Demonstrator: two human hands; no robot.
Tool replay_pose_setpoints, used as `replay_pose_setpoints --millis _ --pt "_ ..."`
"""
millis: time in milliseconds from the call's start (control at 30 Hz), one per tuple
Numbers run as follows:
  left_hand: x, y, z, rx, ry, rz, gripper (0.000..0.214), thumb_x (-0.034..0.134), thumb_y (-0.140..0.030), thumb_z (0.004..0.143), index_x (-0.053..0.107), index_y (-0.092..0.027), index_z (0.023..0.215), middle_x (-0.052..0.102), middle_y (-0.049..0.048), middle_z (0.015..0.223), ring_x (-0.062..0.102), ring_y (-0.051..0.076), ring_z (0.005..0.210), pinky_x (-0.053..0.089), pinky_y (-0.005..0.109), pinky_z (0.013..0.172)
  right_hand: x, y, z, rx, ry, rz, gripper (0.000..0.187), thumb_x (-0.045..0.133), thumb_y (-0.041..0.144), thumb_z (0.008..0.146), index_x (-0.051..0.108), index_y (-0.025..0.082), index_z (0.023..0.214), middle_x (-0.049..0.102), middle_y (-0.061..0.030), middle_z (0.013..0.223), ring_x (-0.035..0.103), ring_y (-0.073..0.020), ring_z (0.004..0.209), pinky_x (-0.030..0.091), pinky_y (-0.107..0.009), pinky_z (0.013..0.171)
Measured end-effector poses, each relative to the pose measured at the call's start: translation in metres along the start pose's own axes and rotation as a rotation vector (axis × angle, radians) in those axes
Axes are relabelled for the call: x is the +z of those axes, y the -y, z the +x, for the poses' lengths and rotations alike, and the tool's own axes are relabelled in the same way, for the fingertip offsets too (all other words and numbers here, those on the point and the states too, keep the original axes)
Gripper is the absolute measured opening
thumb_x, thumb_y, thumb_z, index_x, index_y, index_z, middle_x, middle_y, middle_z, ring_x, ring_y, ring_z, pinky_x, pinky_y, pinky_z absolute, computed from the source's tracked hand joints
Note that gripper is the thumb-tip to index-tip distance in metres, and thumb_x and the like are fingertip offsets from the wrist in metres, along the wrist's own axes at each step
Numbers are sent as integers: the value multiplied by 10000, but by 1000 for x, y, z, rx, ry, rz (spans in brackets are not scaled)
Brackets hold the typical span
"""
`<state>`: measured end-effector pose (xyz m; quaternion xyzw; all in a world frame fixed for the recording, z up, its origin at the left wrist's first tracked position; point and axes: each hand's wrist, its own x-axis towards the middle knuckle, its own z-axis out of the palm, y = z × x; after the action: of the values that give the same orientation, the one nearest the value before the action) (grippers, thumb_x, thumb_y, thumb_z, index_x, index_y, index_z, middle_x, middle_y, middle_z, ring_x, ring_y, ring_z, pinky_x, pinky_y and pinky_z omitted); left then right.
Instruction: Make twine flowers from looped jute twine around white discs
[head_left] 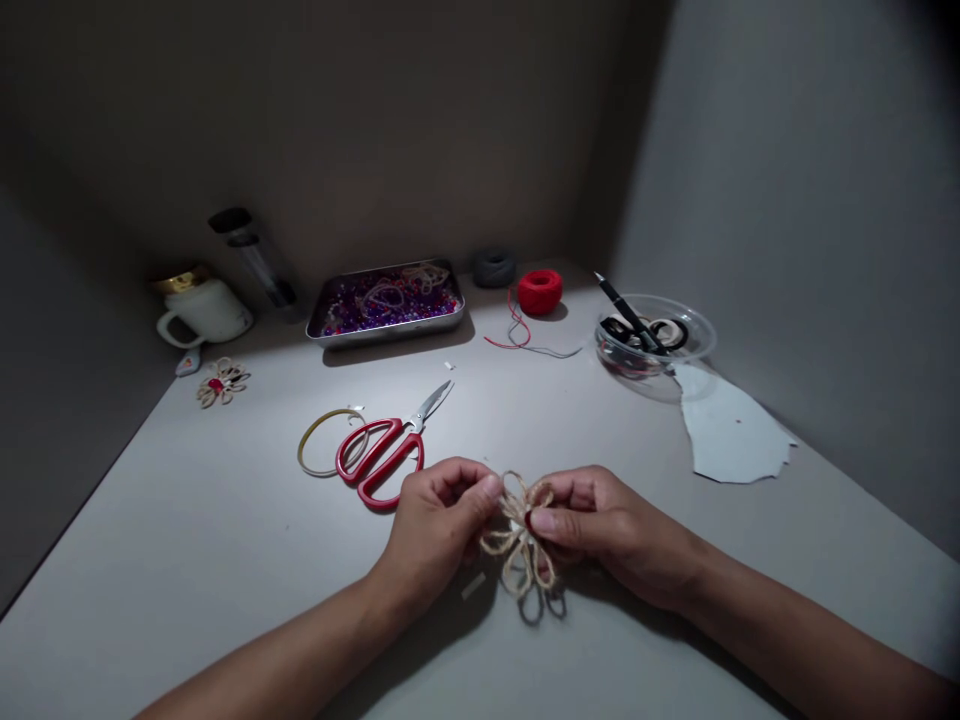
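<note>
Between my two hands is a twine flower (520, 545) with looped beige petals, held just above the table. My right hand (611, 530) pinches it near the centre, the thumb against a dark red piece in its middle. With thumb and fingertips closed, my left hand (446, 505) grips a petal loop at the flower's upper left. Red-handled scissors (382, 460) lie just beyond my left hand, blades slightly apart and pointing away. Their handles overlap a gold-and-white ring (306, 440). The flower's underside is hidden.
A metal tray (390, 330) of purple beads stands at the back, beside grey twine (493, 267) and red twine (540, 291) balls. At left are a white mug (210, 312), a clear tube (259, 262) and another flower (222, 383). At right are a clear bowl (705, 340) and white sheet (731, 430).
</note>
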<state>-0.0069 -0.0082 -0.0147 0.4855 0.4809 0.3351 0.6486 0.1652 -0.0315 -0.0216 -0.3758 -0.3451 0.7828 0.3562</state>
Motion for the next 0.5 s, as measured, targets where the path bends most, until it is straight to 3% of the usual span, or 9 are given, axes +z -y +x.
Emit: replay_pose_setpoints --millis 100,200,500 --pt "-1 -1 0 -19 94 -45 228 632 -339 718 577 -121 753 508 -42 517 400 48 386 327 167 366 0 -1 1 -35 -55 52 239 739 294 662 635 87 721 652 -51 640 592 -112 563 463 -238 570" --pt "0 -3 -1 -39 162 9 154 642 -247 678 565 -115 665 536 -27 488 431 52 396 330 158 376 1 -2 2 -58 -77 42 241 748 285 653 634 86 725 649 -42 630 594 -111 562 469 -243 582" --pt "5 -5 -4 -52 133 124 117 535 -116 629 544 -130 513 538 -31 404 414 48 335 297 151 342 9 -2 -1 -77 -98 -154 271 742 338 641 640 97 711 624 -24 587 557 -108 529 439 -246 547"
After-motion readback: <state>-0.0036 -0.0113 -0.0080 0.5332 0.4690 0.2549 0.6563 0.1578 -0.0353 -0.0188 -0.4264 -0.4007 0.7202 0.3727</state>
